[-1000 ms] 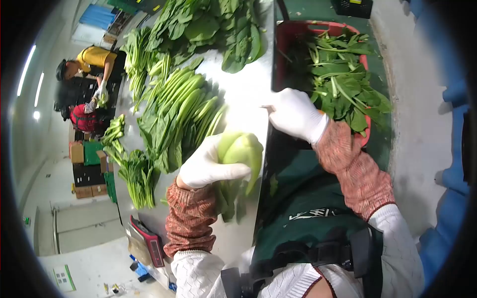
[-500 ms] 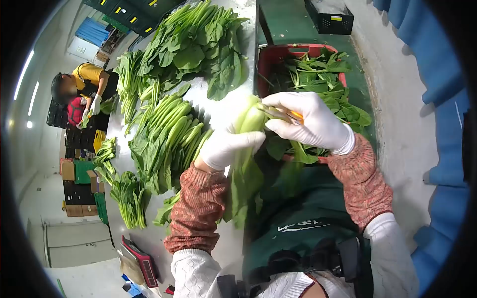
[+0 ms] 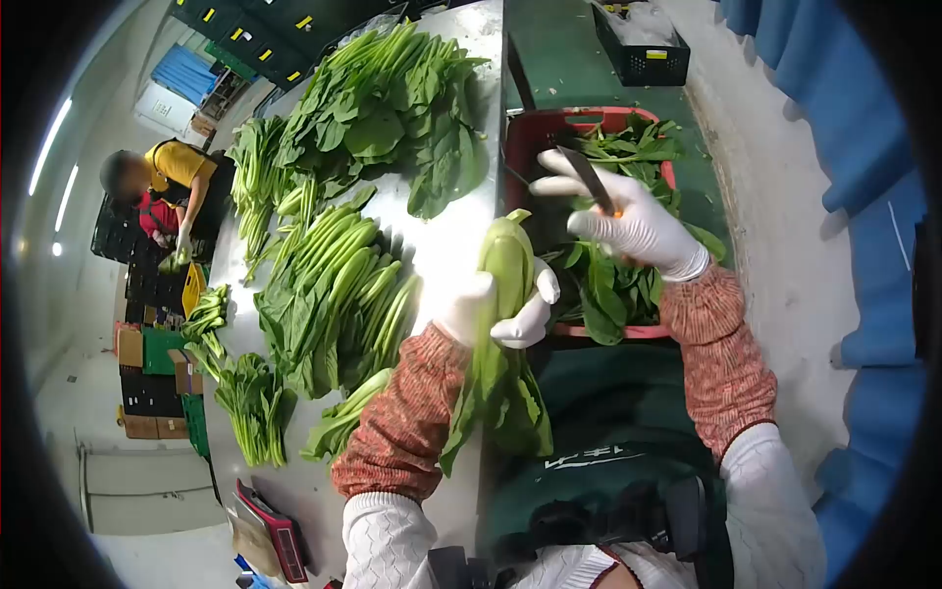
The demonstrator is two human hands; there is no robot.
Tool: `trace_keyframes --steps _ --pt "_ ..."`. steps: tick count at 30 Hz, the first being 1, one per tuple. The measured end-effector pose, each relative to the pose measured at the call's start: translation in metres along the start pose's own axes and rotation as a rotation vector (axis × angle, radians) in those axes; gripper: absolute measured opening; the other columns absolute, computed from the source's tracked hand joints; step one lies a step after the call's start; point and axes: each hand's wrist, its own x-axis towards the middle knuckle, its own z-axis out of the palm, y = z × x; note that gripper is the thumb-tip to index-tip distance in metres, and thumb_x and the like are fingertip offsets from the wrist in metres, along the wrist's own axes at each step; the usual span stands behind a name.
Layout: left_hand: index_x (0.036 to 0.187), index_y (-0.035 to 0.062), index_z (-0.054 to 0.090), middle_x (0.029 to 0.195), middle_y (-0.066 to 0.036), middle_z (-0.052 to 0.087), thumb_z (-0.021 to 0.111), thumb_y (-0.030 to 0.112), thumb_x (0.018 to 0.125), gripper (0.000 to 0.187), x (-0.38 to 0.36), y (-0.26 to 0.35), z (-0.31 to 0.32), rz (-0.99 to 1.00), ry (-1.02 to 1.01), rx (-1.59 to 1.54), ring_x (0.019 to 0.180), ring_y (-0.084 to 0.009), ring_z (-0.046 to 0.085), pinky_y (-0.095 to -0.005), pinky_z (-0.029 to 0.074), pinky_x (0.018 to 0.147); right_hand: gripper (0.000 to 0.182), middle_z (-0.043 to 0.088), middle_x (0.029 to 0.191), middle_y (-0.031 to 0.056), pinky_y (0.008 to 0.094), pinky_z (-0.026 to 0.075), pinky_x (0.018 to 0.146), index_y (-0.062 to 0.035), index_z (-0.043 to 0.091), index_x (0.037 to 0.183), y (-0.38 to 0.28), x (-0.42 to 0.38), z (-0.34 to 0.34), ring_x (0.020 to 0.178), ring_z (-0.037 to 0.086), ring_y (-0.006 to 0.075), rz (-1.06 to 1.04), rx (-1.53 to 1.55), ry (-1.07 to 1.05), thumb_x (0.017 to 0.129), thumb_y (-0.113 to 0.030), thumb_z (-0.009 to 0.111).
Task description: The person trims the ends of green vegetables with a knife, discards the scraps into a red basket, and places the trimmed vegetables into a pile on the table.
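Observation:
My gloved left hand (image 3: 491, 312) is wrapped round a leafy green vegetable (image 3: 505, 260), its pale stem end up and its leaves hanging down at the table's edge. To the right, over a red crate (image 3: 535, 128) of loose green leaves (image 3: 603, 290), my gloved right hand (image 3: 633, 221) grips a small knife (image 3: 586, 179). The knife's orange handle shows only in part; its dark blade points up and left, apart from the vegetable. Beside my left hand, a row of leafy greens (image 3: 334, 285) lies on the metal table (image 3: 437, 211).
A larger pile of greens (image 3: 383, 108) lies at the table's far end, with small bunches (image 3: 250, 398) at the left. A red scale (image 3: 275, 535) sits near the front. Across the table stands a co-worker (image 3: 182, 167). A black crate (image 3: 643, 54) is on the floor beyond the red one.
My right hand with the knife has moved up and away from the stem end. My left hand has shifted slightly, its fingers now showing round the vegetable. The co-worker's hands have lowered.

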Motion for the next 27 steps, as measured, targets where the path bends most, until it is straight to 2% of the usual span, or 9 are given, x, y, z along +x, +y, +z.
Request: trace_keyframes --steps 5,6,9,13,17,19,22,24,27 --pt "0.128 -0.0053 0.049 0.097 -0.024 0.064 0.064 0.04 0.088 0.062 0.009 0.003 0.013 0.064 0.195 0.259 0.072 -0.0262 0.064 -0.0326 0.052 0.064 0.045 0.066 0.103 0.0035 0.022 0.051 0.067 -0.001 0.058 0.124 -0.016 0.001 0.014 0.077 0.059 0.0049 0.211 0.281 -0.046 0.084 -0.01 0.077" --pt "0.138 -0.0007 0.043 0.122 -0.019 0.06 0.063 0.028 0.093 0.057 -0.002 0.008 -0.003 0.028 0.338 0.468 0.108 -0.0258 0.061 -0.0379 0.05 0.093 0.039 0.065 0.102 0.0047 0.0258 0.05 0.076 -0.0006 0.061 0.115 0.008 0.006 0.015 0.084 0.059 0.0081 -0.106 0.063 0.055 0.082 -0.011 0.079" --pt "0.14 -0.0012 0.043 0.131 -0.012 0.057 0.068 0.018 0.09 0.058 -0.002 0.01 0.016 0.294 0.445 0.925 0.125 -0.0219 0.051 -0.0389 0.04 0.107 0.036 0.064 0.095 0.0033 0.0275 0.048 0.079 -0.0009 0.063 0.108 0.014 0.001 0.017 0.087 0.059 0.0101 -0.129 -0.182 0.165 0.08 -0.013 0.082" --pt "0.136 -0.0018 0.048 0.13 -0.012 0.058 0.073 0.014 0.087 0.057 -0.001 -0.006 0.03 0.306 0.576 1.13 0.121 -0.0208 0.054 -0.0361 0.041 0.105 0.041 0.064 0.083 0.0038 0.0255 0.049 0.07 -0.0011 0.061 0.103 0.024 0.006 0.027 0.074 0.057 0.009 -0.199 -0.278 0.225 0.079 -0.025 0.084" --pt "0.132 -0.0027 0.051 0.123 -0.012 0.062 0.075 0.013 0.084 0.056 -0.005 -0.019 0.013 0.432 0.746 0.915 0.112 -0.0195 0.058 -0.0345 0.045 0.099 0.026 0.06 0.075 0.0017 0.0246 0.045 0.063 -0.0012 0.062 0.088 0.027 0.01 0.027 0.069 0.053 0.0072 -0.2 -0.245 0.278 0.088 -0.024 0.075" --pt "0.127 -0.0008 0.055 0.116 -0.012 0.063 0.078 0.022 0.081 0.056 -0.015 -0.012 0.012 0.444 0.931 1.049 0.105 -0.0194 0.061 -0.0336 0.048 0.093 0.025 0.052 0.065 0.003 0.0285 0.04 0.057 -0.0007 0.062 0.082 0.035 0.016 0.01 0.062 0.048 0.009 -0.312 -0.461 0.476 0.09 -0.022 0.073" --pt "0.123 0.002 0.058 0.109 -0.012 0.067 0.077 0.031 0.079 0.056 -0.023 -0.01 0.016 0.438 1.116 1.194 0.098 -0.0213 0.066 -0.0331 0.052 0.086 0.03 0.061 0.085 0.0094 0.0348 0.048 0.058 -0.0045 0.063 0.099 0.034 0.024 -0.027 0.067 0.061 0.0238 -0.359 -1.097 0.644 0.086 -0.029 0.073" --pt "0.113 0.0015 0.059 0.097 -0.007 0.065 0.074 0.014 0.08 0.039 -0.019 -0.013 0.022 0.448 1.166 1.454 0.086 -0.0136 0.061 -0.0282 0.051 0.078 0.05 0.062 0.106 0.0116 0.0417 0.054 0.063 -0.0099 0.057 0.121 0.036 0.023 -0.032 0.079 0.067 0.0315 -0.206 -1.378 0.646 0.083 -0.037 0.073" --pt "0.104 0.0019 0.058 0.089 -0.007 0.065 0.075 0.007 0.078 0.031 -0.01 -0.017 0.022 0.514 1.169 1.685 0.078 -0.0114 0.06 -0.0271 0.05 0.074 0.039 0.063 0.096 0.0116 0.0424 0.053 0.063 -0.0107 0.057 0.12 0.021 0.013 0.008 0.077 0.067 0.0326 -0.191 -1.172 0.484 0.085 -0.023 0.069"
